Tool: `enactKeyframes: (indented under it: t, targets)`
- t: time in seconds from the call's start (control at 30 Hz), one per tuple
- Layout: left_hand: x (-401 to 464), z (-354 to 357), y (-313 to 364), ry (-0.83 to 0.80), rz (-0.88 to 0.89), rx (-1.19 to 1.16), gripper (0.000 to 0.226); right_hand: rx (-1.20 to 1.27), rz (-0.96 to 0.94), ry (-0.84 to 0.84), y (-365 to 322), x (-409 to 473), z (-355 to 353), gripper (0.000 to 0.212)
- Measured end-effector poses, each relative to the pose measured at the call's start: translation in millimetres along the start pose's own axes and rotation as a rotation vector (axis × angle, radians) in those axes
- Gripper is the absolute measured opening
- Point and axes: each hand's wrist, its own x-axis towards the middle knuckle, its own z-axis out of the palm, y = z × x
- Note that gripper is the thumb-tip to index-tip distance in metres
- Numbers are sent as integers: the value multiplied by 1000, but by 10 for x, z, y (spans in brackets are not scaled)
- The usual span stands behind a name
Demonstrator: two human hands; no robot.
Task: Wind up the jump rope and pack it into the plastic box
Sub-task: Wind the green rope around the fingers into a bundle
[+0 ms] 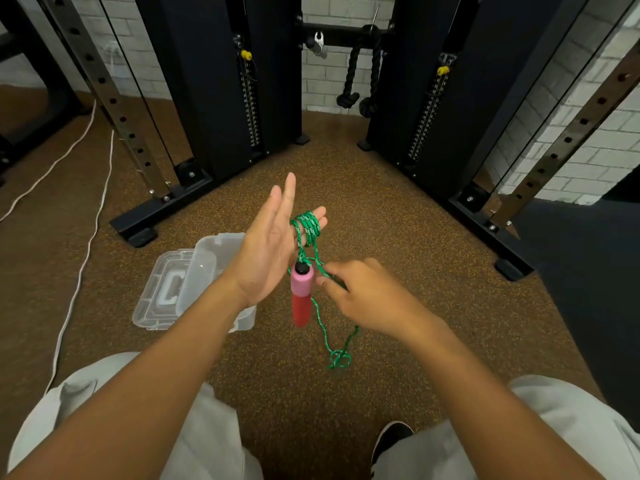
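Observation:
My left hand is held up flat with fingers straight, and several turns of the green jump rope are wound around its thumb. A pink and red handle hangs from those turns just below the palm. My right hand pinches the rope beside the handle's black cap. From there the rope drops to a small knotted tangle near the floor. The clear plastic box stands on the floor behind my left wrist, partly hidden, with its lid lying open to its left.
Black weight-stack towers and their base feet flank the brown speckled floor ahead. A white cord trails across the floor at left. My knees and a black shoe fill the bottom edge.

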Motion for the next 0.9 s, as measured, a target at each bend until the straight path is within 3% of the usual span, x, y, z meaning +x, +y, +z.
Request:
enactKeyframes:
  t: [0.17,0.3,0.53,0.67,0.8,0.9]
  targets:
    - [20,73,-87,-41,-38,359,71,-157,-156,65,-153,-32,-125,23]
    - [-73,176,-135,-75,0,552,71,-12,-206,164,-181,-54,-263,16]
    - [-35,266,-172,-87,-7,287,77,434,-83,334,-16,-94,-467,15]
    - [-22,319,-198,-163,-60,135,85,477,22,429,166,-26,-419,17]
    - [-51,350,-137,-121,-76,-23,93,485,98,407,297,38,-288,18]
    - [-56,316,-86,-45,-11,-72,84,497,142,254,340,58,-172,32]
